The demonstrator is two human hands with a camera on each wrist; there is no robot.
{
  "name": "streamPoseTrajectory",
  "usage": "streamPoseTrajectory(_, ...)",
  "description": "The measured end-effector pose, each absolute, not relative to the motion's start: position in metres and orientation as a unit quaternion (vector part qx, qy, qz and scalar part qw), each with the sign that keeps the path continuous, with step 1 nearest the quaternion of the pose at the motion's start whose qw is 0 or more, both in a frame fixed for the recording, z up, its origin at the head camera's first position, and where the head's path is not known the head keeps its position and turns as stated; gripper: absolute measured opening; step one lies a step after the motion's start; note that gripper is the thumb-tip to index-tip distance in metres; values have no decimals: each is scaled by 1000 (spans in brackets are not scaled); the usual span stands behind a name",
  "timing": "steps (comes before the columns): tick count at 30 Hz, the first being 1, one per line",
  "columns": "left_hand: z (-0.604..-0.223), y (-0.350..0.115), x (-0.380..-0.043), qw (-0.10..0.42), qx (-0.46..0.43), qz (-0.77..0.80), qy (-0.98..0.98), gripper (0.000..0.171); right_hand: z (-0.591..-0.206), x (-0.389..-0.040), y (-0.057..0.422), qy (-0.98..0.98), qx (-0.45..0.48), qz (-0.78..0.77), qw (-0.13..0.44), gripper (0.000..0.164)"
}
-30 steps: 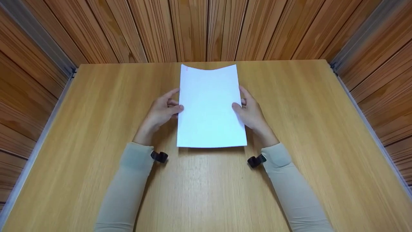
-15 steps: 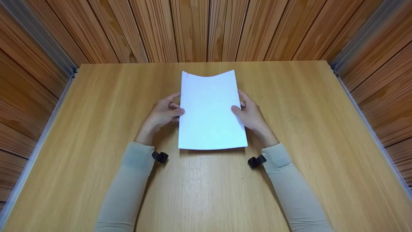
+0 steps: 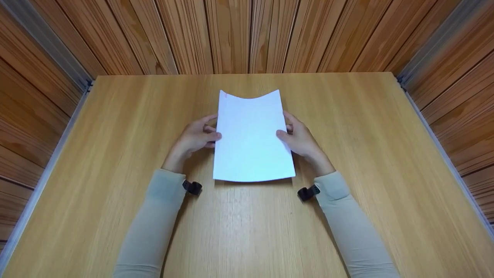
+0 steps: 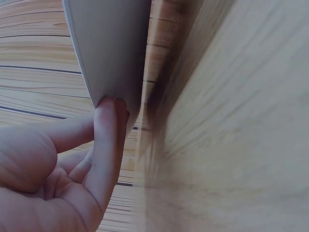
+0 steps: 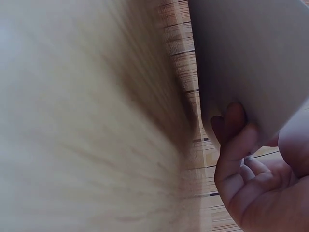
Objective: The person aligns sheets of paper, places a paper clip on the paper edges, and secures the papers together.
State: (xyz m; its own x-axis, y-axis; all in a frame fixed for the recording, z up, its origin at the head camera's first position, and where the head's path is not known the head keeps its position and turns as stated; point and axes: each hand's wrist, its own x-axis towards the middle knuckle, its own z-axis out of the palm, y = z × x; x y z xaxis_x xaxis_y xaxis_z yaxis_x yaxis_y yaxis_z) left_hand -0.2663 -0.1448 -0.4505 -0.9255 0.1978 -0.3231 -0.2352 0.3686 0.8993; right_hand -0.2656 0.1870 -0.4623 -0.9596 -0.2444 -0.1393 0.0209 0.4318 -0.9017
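Note:
A stack of white paper (image 3: 251, 143) is held up between both hands, bowed so that its far edge dips in the middle. Near its far left corner sits a small reddish paper clip (image 3: 226, 95). The left hand (image 3: 195, 136) pinches the left edge, thumb on top and fingers underneath. On the opposite edge the right hand (image 3: 303, 138) grips in the same way. Both wrist views show the paper's underside (image 4: 113, 48) with fingertips pressed against it, and a gap between the sheets and the table.
The wooden table (image 3: 247, 231) spreads out below the paper, which casts a shadow on it. Wood-plank walls (image 3: 231, 34) rise behind the table and at both sides. Each wrist carries a small black camera (image 3: 193, 188).
The paper's far edge has come down and nearer, and its bow has deepened. Both hands have shifted slightly toward the person, keeping their grip.

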Motion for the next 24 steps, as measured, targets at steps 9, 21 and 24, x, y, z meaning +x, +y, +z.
streamPoseTrajectory(9, -452, -146, -266, 197, -13, 553, 809, 70, -462, -266, 187, 825, -72, -540, 150, 72)
streamPoseTrajectory(21, -455, -146, -268, 210, -25, 528, 822, 71, -462, -263, 188, 831, -71, -524, 170, 73)
streamPoseTrajectory(24, -455, -145, -267, 210, -24, 522, 826, 72, -462, -263, 189, 833, -72, -520, 174, 74)
